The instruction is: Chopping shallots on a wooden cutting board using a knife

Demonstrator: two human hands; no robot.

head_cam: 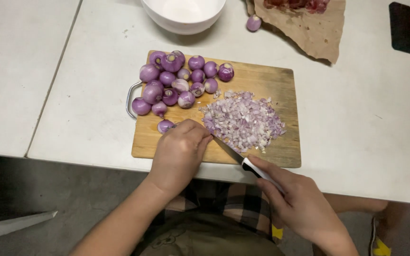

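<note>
The right hand [304,208] is gripping one white-handled knife [243,161], left hand [179,154] curling shut beside nineteen peeled purple shallots [179,80] on one wooden chopping board [281,151].

Whole shallots [179,80] left on cutting board [281,151]; chopped pile [245,121] right; bowl [183,14] behind.

A wooden cutting board [262,76] lies on a white table [366,128]. The left hand [179,154] rests knuckles-up on the board's near edge, fingers curled over something hidden beneath them. At four o'clock from it, the right hand [300,204] grips the white handle of a knife [243,161], whose dark blade points to ten o'clock and meets the left fingers. Just at two o'clock from the left hand sits a pile of chopped shallot [245,121]. At eleven o'clock, whole peeled shallots [176,80] cluster on the board's far left. A white bowl [183,14] stands at twelve o'clock beyond the board, and brown paper [309,26] at one o'clock.
</note>
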